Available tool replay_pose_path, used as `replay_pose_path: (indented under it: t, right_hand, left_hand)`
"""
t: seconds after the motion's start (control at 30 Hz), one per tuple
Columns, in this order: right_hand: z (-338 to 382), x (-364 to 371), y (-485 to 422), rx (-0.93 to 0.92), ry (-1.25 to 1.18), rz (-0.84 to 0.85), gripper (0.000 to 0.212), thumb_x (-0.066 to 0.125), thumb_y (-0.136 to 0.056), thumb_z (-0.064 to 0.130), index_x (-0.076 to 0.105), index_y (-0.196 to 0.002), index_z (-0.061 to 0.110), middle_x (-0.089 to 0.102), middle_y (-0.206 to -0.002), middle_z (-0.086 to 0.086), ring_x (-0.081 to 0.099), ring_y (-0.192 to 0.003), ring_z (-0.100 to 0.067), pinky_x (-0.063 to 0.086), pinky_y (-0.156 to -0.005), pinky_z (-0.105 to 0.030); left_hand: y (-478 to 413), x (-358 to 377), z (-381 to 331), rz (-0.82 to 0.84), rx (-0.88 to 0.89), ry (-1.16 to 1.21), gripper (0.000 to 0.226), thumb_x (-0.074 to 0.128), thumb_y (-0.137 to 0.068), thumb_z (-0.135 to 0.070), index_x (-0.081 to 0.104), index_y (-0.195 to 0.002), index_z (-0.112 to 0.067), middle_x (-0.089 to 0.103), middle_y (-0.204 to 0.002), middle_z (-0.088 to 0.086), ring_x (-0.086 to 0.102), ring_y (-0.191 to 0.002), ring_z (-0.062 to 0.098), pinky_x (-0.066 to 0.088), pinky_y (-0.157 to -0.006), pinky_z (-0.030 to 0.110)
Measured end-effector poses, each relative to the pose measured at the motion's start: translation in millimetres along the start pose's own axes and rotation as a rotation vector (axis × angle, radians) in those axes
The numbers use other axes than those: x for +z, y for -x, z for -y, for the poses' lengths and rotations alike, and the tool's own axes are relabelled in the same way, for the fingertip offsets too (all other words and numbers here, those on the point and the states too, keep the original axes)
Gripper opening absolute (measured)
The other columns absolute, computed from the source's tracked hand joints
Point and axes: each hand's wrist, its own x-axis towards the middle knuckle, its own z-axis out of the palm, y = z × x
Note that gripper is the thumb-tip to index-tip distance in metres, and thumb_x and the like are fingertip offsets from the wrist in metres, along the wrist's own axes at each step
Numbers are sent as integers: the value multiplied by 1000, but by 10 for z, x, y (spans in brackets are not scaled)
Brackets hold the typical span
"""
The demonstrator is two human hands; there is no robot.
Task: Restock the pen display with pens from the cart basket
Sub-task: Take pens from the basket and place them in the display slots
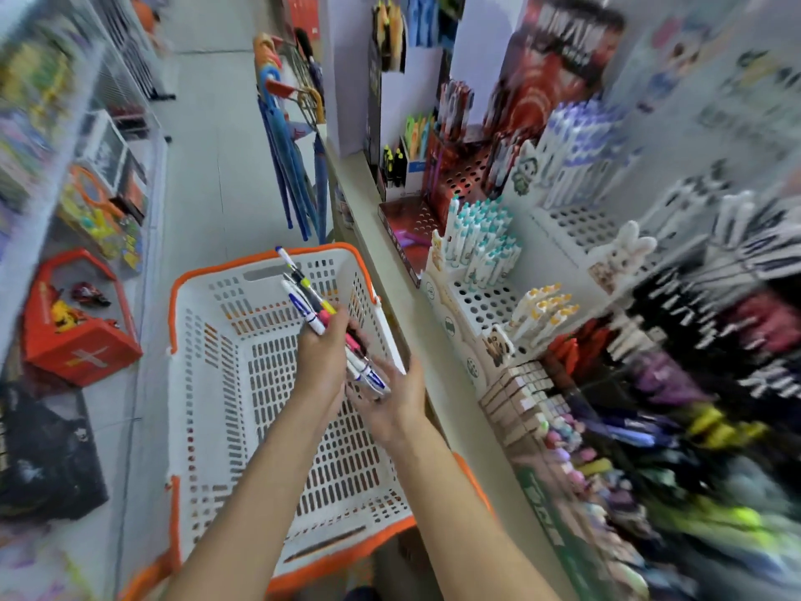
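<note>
- We see the left hand (320, 362) gripping a bundle of pens (303, 292) in a closed fist, above the middle of the cart basket (186, 279).
- The bundle's long axis runs from the basket's far wall back toward its near right corner, with the far ends fanned out.
- The right hand (392, 399) meets the bundle's near ends over the basket's right wall. Blur hides whether its fingers pinch a pen or only steady the tips, so we cannot tell its state.
- The pen display (485, 305) stands to the right of the basket on the shelf, with open holes below a cluster of teal-capped pens (481, 236).
- We judge the right hand the nearer one to those holes, and the pens would need tipping upright to go in.
- One dark pen (325, 545) lies flat along the basket's near edge.
- Writing: the red poster (559, 58), right of and beyond the basket, carries large letters, and the green strip (550, 531) to the right has white marks. Both are too blurred for us to read.
</note>
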Motion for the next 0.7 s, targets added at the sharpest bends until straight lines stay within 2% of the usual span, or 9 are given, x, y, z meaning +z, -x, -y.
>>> replay_pose_path:
  t: [0.07, 0.13, 0.2, 0.3, 0.37, 0.4, 0.53, 0.57, 0.7]
  right_hand:
    - [87, 37, 123, 22, -127, 78, 62, 29, -103, 56, 64, -116, 7, 59, -128, -16, 53, -125, -31, 42, -110, -45]
    - [183, 62, 241, 16, -151, 110, 62, 30, -102, 58, 69, -107, 10, 70, -109, -15, 63, -108, -29, 47, -103, -41]
    - [228, 30, 338, -17, -144, 169, 64, 30, -103, 58, 71, -106, 9, 73, -101, -13, 66, -99, -26, 51, -93, -37]
    - [324, -106, 487, -93, -53, 230, 64, 28, -104, 55, 65, -123, 8, 73, -102, -6, 65, -92, -17, 51, -79, -31]
    - [483, -242, 588, -195, 69, 201, 51, 33, -106, 47, 61, -122, 8, 69, -93, -5, 58, -72, -11, 47, -62, -23]
    - [580, -322, 651, -261, 149, 197, 42, 38, -105, 42, 63, -115, 9, 68, -95, -7, 58, -72, -12, 47, -60, -23]
    - [947, -659, 1014, -509, 528, 305, 18, 53, -98, 25, 68, -98, 16, 76, -97, 0, 65, -101, -21, 47, -94, -34]
    - [1025, -730, 1128, -565, 624, 329, 18, 53, -99, 23, 69, -97, 17, 76, -93, 3, 65, -99, -19, 45, -95, -35]
    - [1258, -969, 1511, -721, 800, 359, 12, 58, -98, 15, 70, -97, 17, 71, -81, 1, 63, -76, -10, 46, -80, -30]
  left_hand:
    - [175, 63, 42, 41, 11, -159, 7, 58, -95, -14, 63, -91, -14, 68, -74, 5, 68, -72, 28, 55, -68, 36]
    - [332, 133, 79, 67, 18, -305, 8, 63, -93, -18, 65, -101, -19, 72, -90, 4, 71, -89, 25, 57, -80, 37]
    - [479, 189, 40, 104, 70, -356, 12, 64, -94, -19, 66, -98, -31, 72, -101, 1, 69, -97, 16, 54, -85, 33]
    - [678, 209, -106, 198, 107, -234, 16, 56, -100, -18, 65, -107, -29, 70, -99, -3, 67, -91, 9, 52, -76, 22]
    - [812, 184, -210, 323, 5, -19, 18, 49, -103, -17, 63, -114, -17, 64, -82, 3, 64, -73, 16, 55, -67, 29]
    - [884, 169, -250, 389, -68, 77, 21, 47, -104, -17, 62, -117, -13, 60, -77, 6, 61, -66, 17, 57, -62, 31]
    - [1162, 155, -298, 581, -263, 127, 25, 46, -103, -13, 58, -123, -3, 65, -81, 11, 61, -61, 17, 56, -55, 29]
    - [1232, 169, -293, 614, -286, 115, 24, 46, -102, -9, 59, -120, 0, 68, -83, 12, 62, -62, 17, 57, -55, 29]
    - [1450, 271, -275, 788, -372, 100, 28, 50, -94, -5, 64, -117, 2, 70, -89, 14, 66, -67, 18, 58, -58, 27]
